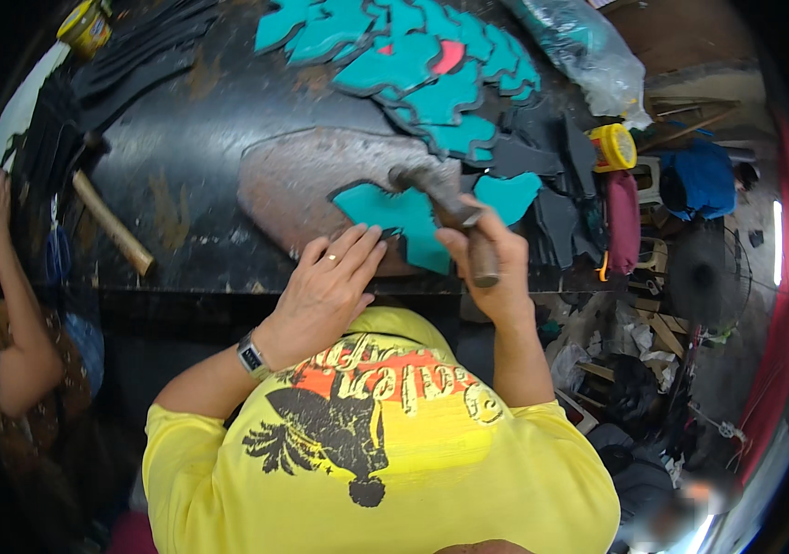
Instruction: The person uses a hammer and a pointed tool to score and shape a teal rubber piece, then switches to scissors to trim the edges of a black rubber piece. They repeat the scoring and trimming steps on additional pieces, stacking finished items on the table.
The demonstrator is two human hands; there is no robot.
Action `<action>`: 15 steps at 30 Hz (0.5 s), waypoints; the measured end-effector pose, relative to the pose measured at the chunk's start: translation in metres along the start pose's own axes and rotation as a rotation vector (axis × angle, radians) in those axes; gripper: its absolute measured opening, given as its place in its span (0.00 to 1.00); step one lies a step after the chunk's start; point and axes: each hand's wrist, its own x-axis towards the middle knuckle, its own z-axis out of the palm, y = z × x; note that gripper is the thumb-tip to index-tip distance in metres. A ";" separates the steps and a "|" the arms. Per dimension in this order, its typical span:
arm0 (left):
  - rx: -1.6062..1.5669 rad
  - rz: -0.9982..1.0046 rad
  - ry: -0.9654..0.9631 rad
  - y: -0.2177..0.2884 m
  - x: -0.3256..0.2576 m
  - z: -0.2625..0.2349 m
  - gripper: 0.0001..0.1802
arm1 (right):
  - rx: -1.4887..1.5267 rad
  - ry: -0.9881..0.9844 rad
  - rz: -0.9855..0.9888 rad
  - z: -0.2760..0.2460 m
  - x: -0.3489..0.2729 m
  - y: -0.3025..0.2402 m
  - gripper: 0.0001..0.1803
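Hammer (pixel 450 205) over a teal piece (pixel 385 205), bare fingers (pixel 354 247) close by.
The right hand (pixel 502 263) had its fingers wrapped around the hammer's handle; the left hand (pixel 328 277) lay palm-down, fingers almost together, tips at the near edge of the piece, which rested on a brown slab (pixel 288 175) on the table (pixel 205 263). A stray or glancing blow could have caught those fingertips; too light a press could have let the piece slide, and a slack grip could have let the hammer twist.
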 end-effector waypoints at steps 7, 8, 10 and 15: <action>-0.005 -0.003 -0.014 0.000 0.001 -0.001 0.38 | -0.245 -0.193 -0.038 0.020 0.011 -0.010 0.26; 0.004 0.008 -0.010 0.000 0.001 -0.001 0.37 | -0.227 -0.150 -0.097 0.021 0.013 -0.012 0.26; 0.001 0.002 -0.005 0.000 0.001 -0.001 0.37 | -0.185 -0.100 -0.175 0.020 0.016 -0.015 0.26; 0.002 0.005 -0.020 0.000 0.001 -0.002 0.37 | -0.165 -0.044 -0.326 0.036 0.026 -0.013 0.25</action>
